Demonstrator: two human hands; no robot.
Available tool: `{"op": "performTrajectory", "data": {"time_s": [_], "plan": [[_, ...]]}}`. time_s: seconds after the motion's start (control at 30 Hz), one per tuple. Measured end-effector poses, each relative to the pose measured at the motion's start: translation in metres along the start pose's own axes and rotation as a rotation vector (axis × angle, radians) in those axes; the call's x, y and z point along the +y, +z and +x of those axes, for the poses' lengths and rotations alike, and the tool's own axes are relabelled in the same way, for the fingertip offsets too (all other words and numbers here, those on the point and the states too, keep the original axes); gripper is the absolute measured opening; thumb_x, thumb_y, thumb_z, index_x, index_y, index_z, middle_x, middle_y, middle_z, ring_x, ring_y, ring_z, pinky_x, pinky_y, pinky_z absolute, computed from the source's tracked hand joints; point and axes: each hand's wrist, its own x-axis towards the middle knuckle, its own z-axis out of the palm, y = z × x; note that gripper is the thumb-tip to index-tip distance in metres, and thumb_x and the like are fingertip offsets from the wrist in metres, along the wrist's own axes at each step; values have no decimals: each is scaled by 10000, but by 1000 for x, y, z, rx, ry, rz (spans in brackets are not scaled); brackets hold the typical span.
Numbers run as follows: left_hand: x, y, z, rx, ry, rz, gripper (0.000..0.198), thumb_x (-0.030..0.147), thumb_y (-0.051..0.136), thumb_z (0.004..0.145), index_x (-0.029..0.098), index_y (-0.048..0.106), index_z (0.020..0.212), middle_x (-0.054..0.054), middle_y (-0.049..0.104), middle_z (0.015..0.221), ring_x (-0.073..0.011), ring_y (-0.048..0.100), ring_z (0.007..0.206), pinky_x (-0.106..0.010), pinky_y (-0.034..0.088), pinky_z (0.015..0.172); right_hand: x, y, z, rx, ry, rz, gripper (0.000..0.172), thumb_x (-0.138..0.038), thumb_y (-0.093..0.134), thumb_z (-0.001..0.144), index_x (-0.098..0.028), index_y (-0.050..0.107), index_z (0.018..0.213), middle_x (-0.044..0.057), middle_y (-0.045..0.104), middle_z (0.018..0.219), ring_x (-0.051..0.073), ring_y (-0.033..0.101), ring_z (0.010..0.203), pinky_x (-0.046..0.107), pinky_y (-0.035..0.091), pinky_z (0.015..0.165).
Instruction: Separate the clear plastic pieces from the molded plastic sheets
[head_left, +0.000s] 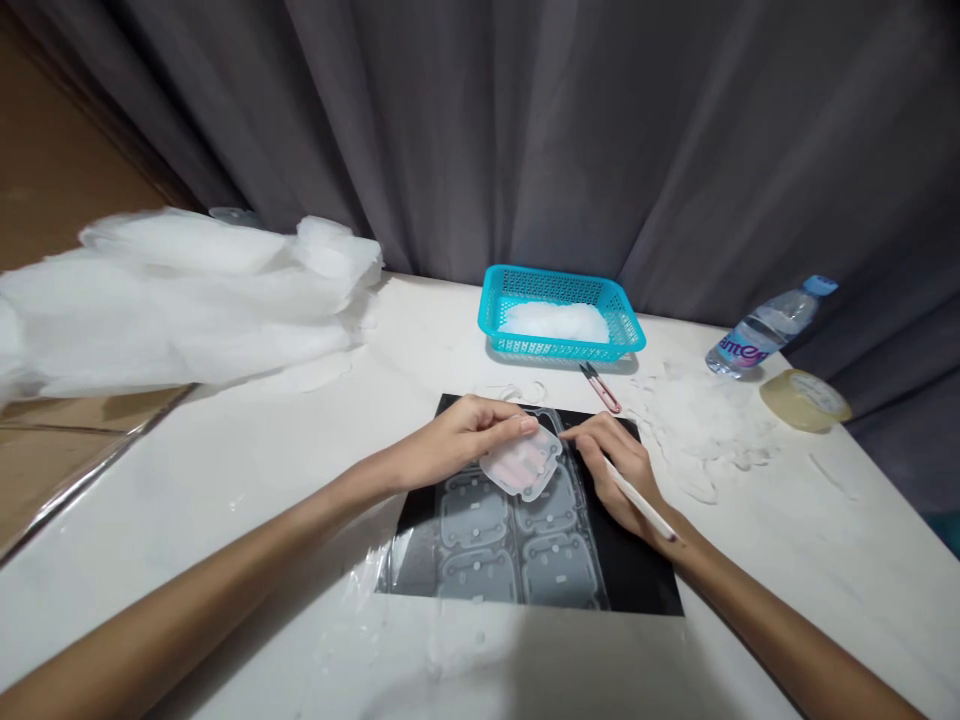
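Note:
My left hand [469, 440] pinches a translucent rounded plate [523, 462] by its upper edge, above a black sheet [637, 575]. Several similar pieces, joined in a clear molded sheet [476, 512], lie on the black sheet. Closed round a white pen-like tool [637, 498], my right hand [616, 465] is just right of the plate. One fingertip of it comes close to the plate's right edge; whether they touch is hard to tell. The tool's rear end points down toward my right wrist.
Behind the black sheet stands a blue basket [562, 348] with white material inside. Red-handled snips [601, 388] lie before it. White scraps [705, 425], a tape roll [806, 400] and a water bottle [769, 330] are on the right. White sheets [187, 300] are piled at the left.

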Motion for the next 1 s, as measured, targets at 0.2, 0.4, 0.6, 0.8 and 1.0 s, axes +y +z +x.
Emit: {"op": "performTrajectory", "data": {"time_s": [0.2,0.4,0.6,0.8,1.0], "plan": [[-1,7,1,-4,-85,-149,526,614,559,976,140,786,956,-46,692,686,-139,578,559,-230,451,514,0,-1,-3,-52,-181,-74,272,-237,429,1059,-208,699,1075,87,671,878,212,652,786,364,559,695],[-8,6,1,-104,-192,-442,749,785,419,950,132,766,1065,-156,786,877,-228,733,684,-282,536,560,-6,-1,1,-64,-255,-102,186,-148,507,1021,-187,687,1046,80,687,846,192,652,747,328,555,677],[-16,6,3,-129,-195,-471,806,825,381,931,133,778,1041,-160,784,831,-242,741,676,-292,540,542,-4,-1,1,-64,-241,-120,226,-160,472,1036,-196,695,1039,75,692,849,189,664,751,321,563,677],[-15,5,2,-140,-189,-450,834,823,324,948,127,768,1066,-163,792,871,-232,742,698,-266,522,531,-8,-1,3,-47,-268,-129,238,-104,463,1025,-177,689,1013,71,692,821,174,657,716,300,551,651],[-12,6,3,-159,-193,-459,917,849,280,935,88,745,1146,-183,794,885,-236,737,677,-301,562,588,-8,-1,4,-3,-235,-110,233,-92,465,1028,-165,686,1033,71,712,865,163,671,745,285,557,685]]}}
